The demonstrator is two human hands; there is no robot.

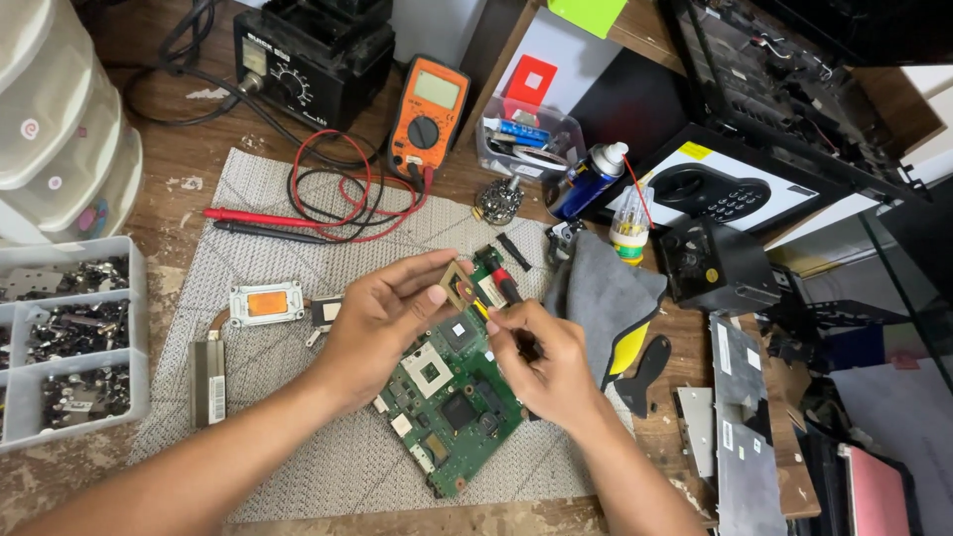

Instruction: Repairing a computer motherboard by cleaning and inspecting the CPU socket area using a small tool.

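Note:
A green circuit board (pixel 452 397) lies tilted on a grey woven mat (pixel 298 268), with a square socket and dark chips on it. My left hand (pixel 382 318) reaches over the board's upper end and pinches a small tan square frame-like part (pixel 460 288) between thumb and fingers. My right hand (pixel 541 362) is closed around a screwdriver with a red and black handle (pixel 504 283), its tip hidden under my fingers near the board's top edge.
A copper-padded heatsink (pixel 266 303) and finned cooler (pixel 208 382) lie left on the mat. A parts organiser (pixel 69 337) holds several screws. An orange multimeter (pixel 427 114) with red and black leads, a soldering station (pixel 308 60), spray can (pixel 588 179), grey cloth (pixel 596 298) and laptop parts surround.

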